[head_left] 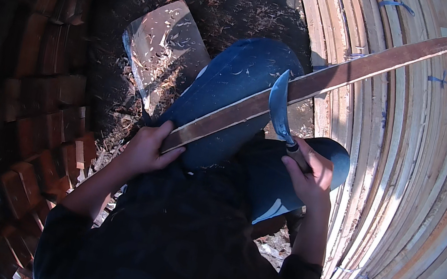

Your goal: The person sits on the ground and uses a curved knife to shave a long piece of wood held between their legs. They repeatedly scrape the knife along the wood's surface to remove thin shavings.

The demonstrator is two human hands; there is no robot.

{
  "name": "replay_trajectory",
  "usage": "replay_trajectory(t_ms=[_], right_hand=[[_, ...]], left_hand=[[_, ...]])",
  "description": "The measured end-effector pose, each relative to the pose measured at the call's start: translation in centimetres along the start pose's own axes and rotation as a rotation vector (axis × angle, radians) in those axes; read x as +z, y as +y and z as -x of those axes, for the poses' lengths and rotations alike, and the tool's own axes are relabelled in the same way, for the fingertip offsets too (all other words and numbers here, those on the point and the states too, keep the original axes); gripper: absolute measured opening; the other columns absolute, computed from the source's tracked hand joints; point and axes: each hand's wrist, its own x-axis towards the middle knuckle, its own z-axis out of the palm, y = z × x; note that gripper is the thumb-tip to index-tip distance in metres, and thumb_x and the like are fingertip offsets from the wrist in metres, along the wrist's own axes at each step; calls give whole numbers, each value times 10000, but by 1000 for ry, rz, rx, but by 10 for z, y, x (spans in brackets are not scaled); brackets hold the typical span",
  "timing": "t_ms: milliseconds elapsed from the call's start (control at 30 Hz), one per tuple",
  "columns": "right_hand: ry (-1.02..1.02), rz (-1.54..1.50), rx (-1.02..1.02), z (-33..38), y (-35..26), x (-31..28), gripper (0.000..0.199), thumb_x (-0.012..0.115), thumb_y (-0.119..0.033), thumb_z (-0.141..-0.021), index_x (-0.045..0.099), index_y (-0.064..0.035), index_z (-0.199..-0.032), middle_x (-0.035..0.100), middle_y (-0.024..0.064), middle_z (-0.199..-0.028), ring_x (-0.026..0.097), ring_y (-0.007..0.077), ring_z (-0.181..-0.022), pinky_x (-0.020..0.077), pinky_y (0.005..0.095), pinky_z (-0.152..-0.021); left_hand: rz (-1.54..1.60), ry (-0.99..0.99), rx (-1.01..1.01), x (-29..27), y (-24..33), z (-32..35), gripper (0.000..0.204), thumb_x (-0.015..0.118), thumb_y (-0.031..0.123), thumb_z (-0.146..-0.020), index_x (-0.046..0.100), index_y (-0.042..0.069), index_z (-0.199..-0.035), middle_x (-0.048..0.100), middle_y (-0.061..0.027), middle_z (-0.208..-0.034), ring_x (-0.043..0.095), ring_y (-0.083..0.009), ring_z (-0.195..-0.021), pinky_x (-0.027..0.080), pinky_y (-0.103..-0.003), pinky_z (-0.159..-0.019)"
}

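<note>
My left hand point(151, 150) grips the near end of a long wooden strip point(233, 115), brown on its face with pale edges. The strip slants up to the right across my knee, its far end over stacked slats. In my right hand point(313, 170) is a knife point(280, 106) with a broad curved blade and a short handle, the fingers wrapped round that handle. The blade stands across the strip near its middle, its tip just past the upper edge. Whether the cutting edge touches the wood, I cannot tell.
Long pale slats point(409, 172), tied with blue cords point(398, 5), lie stacked to my right. On my left rise piles of reddish-brown wood blocks point(39, 131). A flat board point(164, 39) strewn with shavings lies ahead, and more shavings cover the dark ground point(258, 11).
</note>
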Motion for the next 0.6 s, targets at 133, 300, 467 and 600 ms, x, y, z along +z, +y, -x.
replay_trajectory(t_ms=[133,300,467,600], right_hand=[[229,-233,21,3,21,-12,403,742,-43,-821,608,54,-1189,658,42,-801,575,94,-703,467,243,-648],[49,66,-163,-9,21,-32,424,741,-30,-813,618,-17,-1219,651,62,-784,558,70,-644,454,225,-616],[-13,-262,91,-11,8,-20,387,725,-21,-828,630,-13,-1203,658,71,-785,589,85,-684,474,236,-648],[79,-155,3,-12,16,-20,391,718,-22,-840,612,15,-1215,674,81,-795,617,83,-738,484,230,-677]], left_hand=[[-24,6,-3,-2,3,-1,369,709,281,-824,471,20,-930,595,-217,-684,636,-417,-674,502,-437,-581],[-31,18,10,-2,5,-2,375,705,275,-827,466,10,-942,596,-230,-698,634,-428,-689,502,-450,-594],[-25,16,-1,1,6,-2,367,704,266,-829,474,7,-952,599,-231,-700,634,-429,-694,503,-450,-601],[-1,14,-23,0,4,1,364,707,262,-828,485,7,-963,602,-233,-703,639,-426,-699,507,-441,-607]])
